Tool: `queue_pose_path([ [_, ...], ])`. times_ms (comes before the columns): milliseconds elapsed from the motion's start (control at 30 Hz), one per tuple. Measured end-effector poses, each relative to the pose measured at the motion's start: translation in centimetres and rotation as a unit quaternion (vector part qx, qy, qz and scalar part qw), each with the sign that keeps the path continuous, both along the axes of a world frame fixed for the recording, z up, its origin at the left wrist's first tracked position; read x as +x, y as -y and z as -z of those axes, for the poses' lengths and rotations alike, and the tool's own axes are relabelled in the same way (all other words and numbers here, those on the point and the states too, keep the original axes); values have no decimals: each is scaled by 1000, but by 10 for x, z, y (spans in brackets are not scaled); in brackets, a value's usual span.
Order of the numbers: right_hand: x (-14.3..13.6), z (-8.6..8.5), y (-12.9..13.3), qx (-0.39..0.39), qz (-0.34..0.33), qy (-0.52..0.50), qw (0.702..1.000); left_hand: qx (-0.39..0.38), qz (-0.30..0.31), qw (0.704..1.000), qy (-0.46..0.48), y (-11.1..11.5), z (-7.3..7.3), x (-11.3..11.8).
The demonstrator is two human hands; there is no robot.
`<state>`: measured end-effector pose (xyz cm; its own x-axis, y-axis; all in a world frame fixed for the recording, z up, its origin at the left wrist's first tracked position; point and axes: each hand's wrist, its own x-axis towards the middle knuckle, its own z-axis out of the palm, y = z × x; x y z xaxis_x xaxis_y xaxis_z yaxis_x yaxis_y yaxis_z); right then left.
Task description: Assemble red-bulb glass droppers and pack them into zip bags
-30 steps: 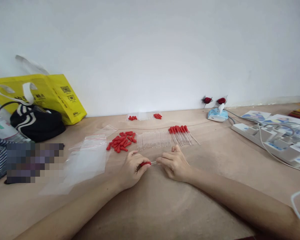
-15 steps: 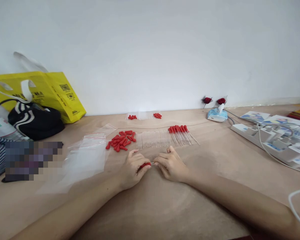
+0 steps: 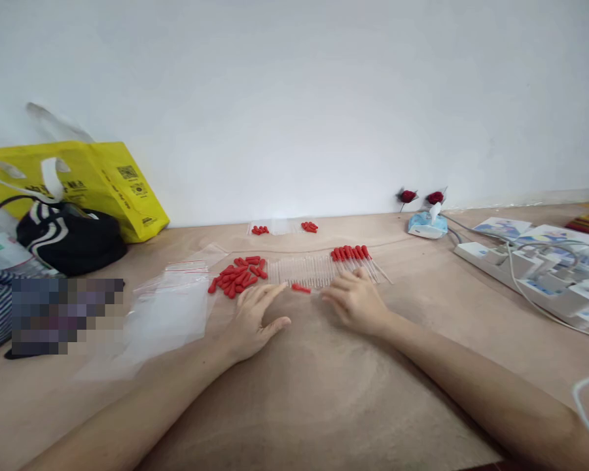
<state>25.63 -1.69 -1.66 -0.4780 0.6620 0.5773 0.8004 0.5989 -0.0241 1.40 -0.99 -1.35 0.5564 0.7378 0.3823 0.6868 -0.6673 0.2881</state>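
"Looking through the head view, how did the hands stand?"

"The left hand [image 3: 260,317] was spread, thumb well apart from the fingers, and seemed to hold nothing. The right hand [image 3: 356,301] had its fingers bent downward; whether they pinched anything, I couldn't tell."

"Where was the single red cap [image 3: 301,288]?"

"Between the two hands, just beside the left fingertips, on the near side of the bare clear tubes [image 3: 307,269]."

"How far along was it all?"

"Partway, I judged. Several capped tubes [image 3: 351,254] lay side by side at the row's right end. Many others had no cap, and a pile of loose red caps [image 3: 238,276] lay on the counter [image 3: 299,392] to their left, so most of the capping looked unfinished."
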Motion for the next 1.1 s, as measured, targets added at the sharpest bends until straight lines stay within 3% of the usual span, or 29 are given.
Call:
queue_pose_path([
  [67, 20, 0, -14, -11, 111, -94, 989, -10, -29, 1000, -5, -3, 0, -4],
  [167, 48, 1, -32, -61, 286, -208, 933, -11, -28, 999, -20, -6, 2, -8],
  [267, 61, 3, -43, -99, 356, -221, 903, -5, -14, 1000, -16, -8, 6, -8],
  [600, 57, 10, -49, -141, 396, -174, 891, -8, 8, 1000, 0, -8, 6, -8],
  [733, 45, 3, -49, -121, 375, -162, 905, -14, 5, 1000, -2, -6, 5, -7],
  [833, 25, -5, -51, -153, 342, -119, 919, -8, 1, 1000, -8, -4, 3, -6],
  [900, 12, -8, -55, -187, 334, -85, 920, 8, -26, 999, -16, -7, 0, -6],
  [1033, -5, -11, -68, -230, 358, -49, 904, 48, -142, 988, -47, -31, -12, -11],
  [1100, -7, -11, -74, -250, 373, -44, 892, 64, -148, 984, -79, -49, -17, -15],
])
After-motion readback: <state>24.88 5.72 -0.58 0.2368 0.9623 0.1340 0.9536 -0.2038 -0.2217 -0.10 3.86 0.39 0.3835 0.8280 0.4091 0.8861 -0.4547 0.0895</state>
